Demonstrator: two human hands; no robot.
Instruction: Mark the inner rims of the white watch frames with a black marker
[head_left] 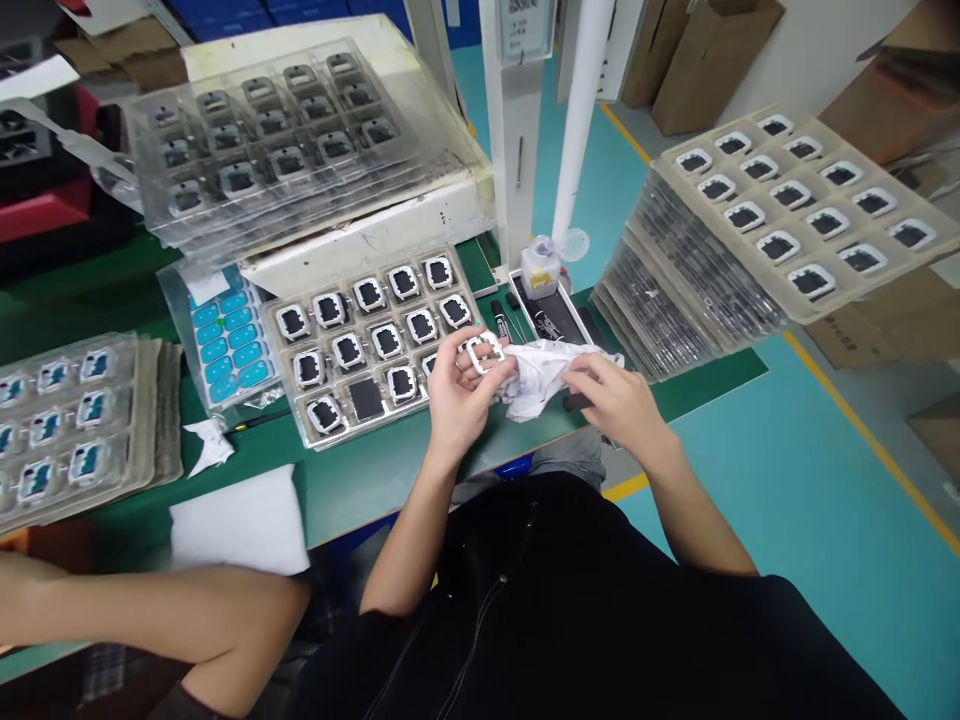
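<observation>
My left hand is closed round a small white plastic frame, held up above the bench's front edge. At the right end of a crumpled white cloth, the fingertips of my right hand pinch the fabric. A dark cylindrical piece shows under those fingers; its kind is unclear. Left of my hands lies a clear tray holding rows of white frames with dark centres. One pocket in its front row shows only a dark square.
Tall tray stacks stand at right and back left. A small box holds a white bottle; a black marker lies beside it. A co-worker's arm reaches in at left, near a folded white cloth.
</observation>
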